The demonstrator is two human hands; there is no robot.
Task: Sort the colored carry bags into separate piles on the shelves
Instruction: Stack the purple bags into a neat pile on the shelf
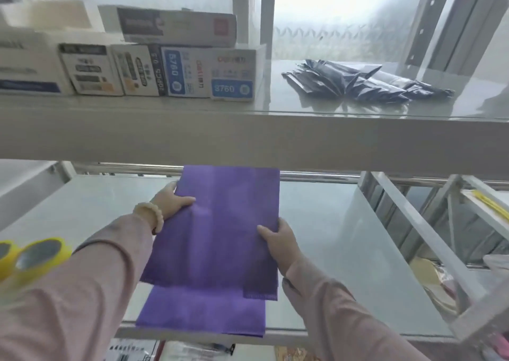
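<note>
A flat purple carry bag (220, 223) is held over the lower glass shelf (344, 250), its far edge tucked under the upper shelf's front beam. My left hand (170, 202) grips its left edge, thumb on top. My right hand (278, 239) grips its right edge the same way. Beneath it lies another purple bag (201, 314) flat on the shelf, reaching the front edge. A loose pile of dark navy bags (366, 83) lies on the upper shelf (275, 107) to the right.
Several stationery boxes (154, 68) stand in a row on the upper shelf's left half, with more stacked on top. Two yellow tape rolls (33, 258) sit at the lower left. A metal rack (429, 236) with oddments stands to the right.
</note>
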